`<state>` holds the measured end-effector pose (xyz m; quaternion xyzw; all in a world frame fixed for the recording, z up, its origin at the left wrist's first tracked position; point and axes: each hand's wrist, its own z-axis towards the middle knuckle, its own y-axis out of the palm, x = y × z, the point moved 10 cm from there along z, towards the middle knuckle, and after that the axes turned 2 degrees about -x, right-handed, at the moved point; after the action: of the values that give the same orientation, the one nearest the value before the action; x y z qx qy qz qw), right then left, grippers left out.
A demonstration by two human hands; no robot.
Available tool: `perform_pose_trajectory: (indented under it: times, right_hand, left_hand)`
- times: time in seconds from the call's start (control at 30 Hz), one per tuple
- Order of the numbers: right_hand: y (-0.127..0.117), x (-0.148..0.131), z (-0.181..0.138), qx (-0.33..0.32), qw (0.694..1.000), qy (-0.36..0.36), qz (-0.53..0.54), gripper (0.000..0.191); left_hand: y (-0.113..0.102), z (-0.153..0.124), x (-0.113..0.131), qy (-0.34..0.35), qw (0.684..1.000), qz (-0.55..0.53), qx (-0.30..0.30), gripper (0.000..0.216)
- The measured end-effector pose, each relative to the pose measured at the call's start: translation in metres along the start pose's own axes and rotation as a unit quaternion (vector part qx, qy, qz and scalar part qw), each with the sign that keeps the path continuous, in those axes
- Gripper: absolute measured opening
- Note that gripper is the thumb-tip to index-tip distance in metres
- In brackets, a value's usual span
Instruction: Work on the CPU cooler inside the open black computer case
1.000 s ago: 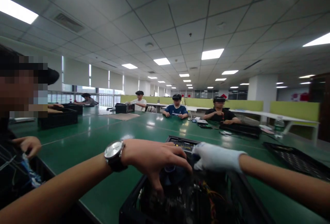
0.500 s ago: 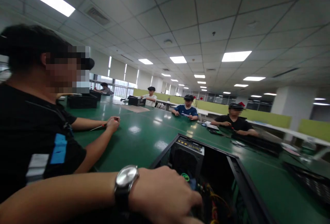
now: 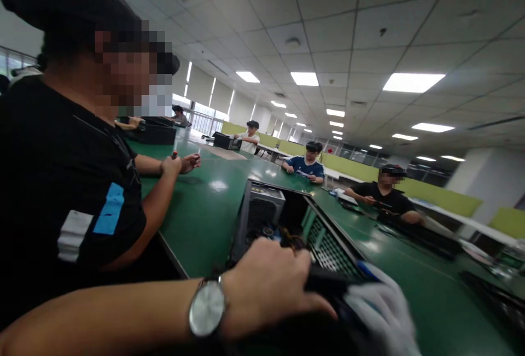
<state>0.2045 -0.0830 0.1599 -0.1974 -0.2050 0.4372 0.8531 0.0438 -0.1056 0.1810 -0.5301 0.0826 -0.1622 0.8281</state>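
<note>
An open black computer case [image 3: 283,225] rests on the green table [image 3: 205,219] right in front of me, with a grey power supply at its far end and a perforated side wall. My left hand [image 3: 270,285], a silver watch on its wrist, is closed over the case's near edge. My right hand [image 3: 381,312], in a white glove, grips the same near edge at the lower right; it is blurred by motion.
A person in a black shirt [image 3: 69,181] sits close on my left, hands together on the table near a small red-tipped tool [image 3: 175,155]. Several other people sit farther round the table with black cases and trays. A black tray [image 3: 492,296] lies to the right.
My view swung left and the case tilted and turned. The gloved right hand, out of view half a second ago, is back on the case's near edge. The left hand stays on the case.
</note>
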Motion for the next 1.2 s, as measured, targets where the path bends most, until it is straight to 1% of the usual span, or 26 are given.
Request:
perform_pose_trajectory:
  times: [0.03,0.07,0.1,0.13,0.17,0.2,0.23,0.27,0.3,0.33,0.37,0.43,0.5,0.57,0.6,0.63,0.7,0.77,0.8,0.83,0.87,0.97,1.03,1.1,1.2]
  right_hand:
    - [0.039,0.003,0.022,-0.02,1.0,-0.019,0.015,0.007]
    - [0.083,0.016,0.045,-0.07,0.997,0.018,0.034,0.01]
    - [0.129,0.032,0.064,-0.145,0.984,0.088,0.047,0.015]
    - [0.156,0.041,0.082,-0.151,0.98,0.125,0.044,0.019]
    - [0.175,0.047,0.096,-0.154,0.976,0.15,0.043,0.021]
    - [0.188,0.052,0.103,-0.156,0.971,0.175,0.044,0.023]
    - [0.194,0.055,0.103,-0.15,0.969,0.188,0.048,0.022]
    - [0.195,0.058,0.096,-0.152,0.966,0.199,0.059,0.02]
    - [0.193,0.061,0.082,-0.155,0.963,0.209,0.076,0.019]
    - [0.188,0.065,0.063,-0.158,0.958,0.22,0.096,0.018]
    - [0.18,0.071,0.041,-0.158,0.952,0.236,0.115,0.017]
    - [0.16,0.087,-0.007,-0.143,0.937,0.284,0.143,0.024]
    - [0.14,0.105,-0.049,-0.117,0.92,0.341,0.154,0.033]
    - [0.125,0.119,-0.079,-0.095,0.903,0.387,0.161,0.038]
    - [0.12,0.123,-0.088,-0.089,0.895,0.404,0.167,0.039]
    - [0.116,0.126,-0.095,-0.084,0.887,0.418,0.175,0.039]
    - [0.111,0.129,-0.101,-0.077,0.874,0.437,0.197,0.039]
    - [0.107,0.129,-0.103,-0.067,0.86,0.454,0.223,0.038]
    - [0.106,0.128,-0.104,-0.06,0.852,0.462,0.238,0.037]
    - [0.106,0.127,-0.105,-0.054,0.843,0.47,0.255,0.036]
    - [0.106,0.126,-0.105,-0.048,0.833,0.478,0.274,0.035]
    - [0.111,0.121,-0.107,-0.038,0.806,0.492,0.328,0.033]
    - [0.115,0.118,-0.107,-0.039,0.796,0.495,0.347,0.033]
    - [0.116,0.115,-0.106,-0.044,0.799,0.492,0.344,0.031]
    - [0.112,0.109,-0.101,-0.053,0.827,0.471,0.302,0.028]
  left_hand:
    - [0.005,0.013,-0.032,-0.032,0.999,0.009,-0.006,0.067]
    - [0.008,0.027,-0.07,-0.079,0.997,0.017,-0.011,0.061]
    - [0.009,0.04,-0.109,-0.129,0.991,0.019,-0.012,0.055]
    - [0.007,0.053,-0.14,-0.15,0.988,0.026,-0.004,0.05]
    - [0.005,0.065,-0.166,-0.166,0.986,0.032,0.01,0.044]
    - [0.003,0.075,-0.185,-0.176,0.983,0.036,0.025,0.039]
    - [0.005,0.084,-0.197,-0.179,0.982,0.039,0.041,0.036]
    - [0.011,0.091,-0.202,-0.181,0.981,0.039,0.054,0.037]
    - [0.022,0.096,-0.2,-0.178,0.981,0.035,0.063,0.041]
    - [0.037,0.101,-0.192,-0.17,0.983,0.028,0.067,0.046]
    - [0.056,0.105,-0.179,-0.155,0.985,0.018,0.067,0.049]
    - [0.097,0.11,-0.142,-0.112,0.992,-0.005,0.057,0.048]
    - [0.132,0.114,-0.099,-0.059,0.996,-0.047,0.046,0.043]
    - [0.153,0.116,-0.059,-0.011,0.99,-0.135,0.042,0.038]
    - [0.16,0.117,-0.043,0.006,0.98,-0.196,0.037,0.036]
    - [0.165,0.119,-0.03,0.018,0.964,-0.263,0.029,0.035]
    - [0.176,0.121,-0.01,0.024,0.922,-0.386,0.003,0.037]
    - [0.187,0.121,-0.001,0.013,0.877,-0.48,-0.028,0.043]
    - [0.192,0.119,0.001,0.005,0.86,-0.509,-0.037,0.043]
    - [0.195,0.117,0.002,-0.001,0.854,-0.518,-0.04,0.042]
    - [0.196,0.113,0.002,-0.003,0.859,-0.511,-0.041,0.039]
    - [0.194,0.1,0.008,0.024,0.899,-0.435,-0.047,0.036]
    - [0.192,0.093,0.014,0.04,0.914,-0.399,-0.055,0.037]
    - [0.19,0.09,0.018,0.044,0.921,-0.384,-0.051,0.038]
    - [0.193,0.091,0.018,0.038,0.929,-0.366,-0.043,0.038]
